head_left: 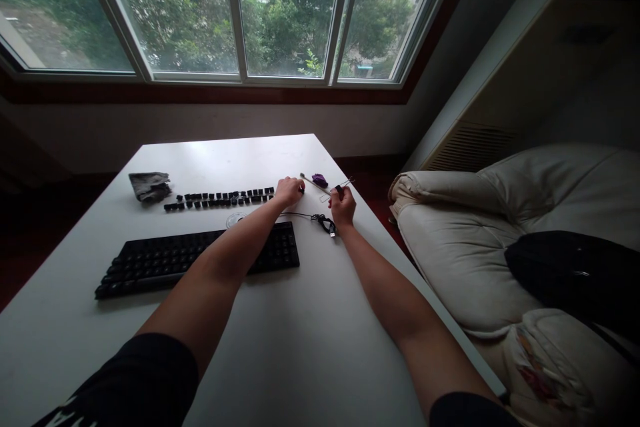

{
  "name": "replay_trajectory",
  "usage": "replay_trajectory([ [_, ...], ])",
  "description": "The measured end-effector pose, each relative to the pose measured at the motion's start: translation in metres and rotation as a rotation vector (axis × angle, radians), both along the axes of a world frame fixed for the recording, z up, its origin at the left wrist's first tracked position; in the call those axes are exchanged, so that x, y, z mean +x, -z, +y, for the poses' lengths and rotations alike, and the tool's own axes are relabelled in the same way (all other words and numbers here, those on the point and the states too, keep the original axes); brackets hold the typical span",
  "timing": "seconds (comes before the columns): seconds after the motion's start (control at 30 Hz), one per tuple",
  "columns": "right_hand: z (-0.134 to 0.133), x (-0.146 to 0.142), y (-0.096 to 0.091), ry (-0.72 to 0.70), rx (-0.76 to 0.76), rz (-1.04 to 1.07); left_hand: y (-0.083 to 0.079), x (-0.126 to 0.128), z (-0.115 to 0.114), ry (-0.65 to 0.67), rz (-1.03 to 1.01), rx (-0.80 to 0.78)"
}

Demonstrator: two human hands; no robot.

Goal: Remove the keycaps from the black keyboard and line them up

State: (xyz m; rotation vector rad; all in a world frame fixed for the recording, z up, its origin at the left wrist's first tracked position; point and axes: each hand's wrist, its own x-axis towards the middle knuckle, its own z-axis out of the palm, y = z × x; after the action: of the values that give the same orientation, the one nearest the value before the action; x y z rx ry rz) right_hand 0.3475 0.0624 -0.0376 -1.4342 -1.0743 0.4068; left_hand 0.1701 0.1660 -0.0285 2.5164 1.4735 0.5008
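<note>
On the white table (270,340), a black keyboard (165,260) lies across the left and middle, partly hidden by my left forearm. My left hand (289,191) is closed at the right end of the rows of loose black keycaps (220,199), with a small black keycap (302,190) at its fingertips. To its right, my right hand (343,207) grips a wire keycap puller (345,183), whose dark handle is partly covered by the fingers and whose thin wires stick out. A toothbrush (313,180) and a crumpled purple thing (319,180) lie just beyond my hands.
A grey cloth (150,187) lies at the table's far left. The keyboard's coiled USB cable (325,221) rests between my forearms, and a clear round dish (235,219) sits behind the keyboard. Beyond the table's right edge stands a cream sofa (450,240) with a black bag (575,280).
</note>
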Motion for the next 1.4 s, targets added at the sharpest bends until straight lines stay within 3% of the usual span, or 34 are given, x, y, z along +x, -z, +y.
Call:
replay_trajectory([
  [0.6, 0.002, 0.0, 0.002, -0.018, 0.002, -0.004, -0.003, -0.005, -0.011, -0.01, 0.008, 0.02],
  [0.83, 0.005, 0.001, 0.004, 0.006, 0.024, 0.011, -0.027, -0.031, -0.029, 0.088, -0.045, 0.132],
  [0.97, 0.003, -0.001, 0.002, 0.022, 0.037, 0.002, -0.048, -0.078, -0.044, 0.109, -0.091, 0.239],
  [1.1, -0.001, -0.003, 0.0, 0.02, 0.043, -0.006, -0.061, -0.15, -0.067, 0.032, -0.127, 0.283],
  [1.27, -0.005, -0.006, -0.007, -0.021, 0.043, 0.012, -0.063, -0.261, -0.11, -0.107, -0.132, 0.254],
  [1.4, -0.011, -0.018, -0.016, -0.114, 0.074, 0.028, -0.054, -0.343, -0.145, -0.249, -0.137, 0.142],
])
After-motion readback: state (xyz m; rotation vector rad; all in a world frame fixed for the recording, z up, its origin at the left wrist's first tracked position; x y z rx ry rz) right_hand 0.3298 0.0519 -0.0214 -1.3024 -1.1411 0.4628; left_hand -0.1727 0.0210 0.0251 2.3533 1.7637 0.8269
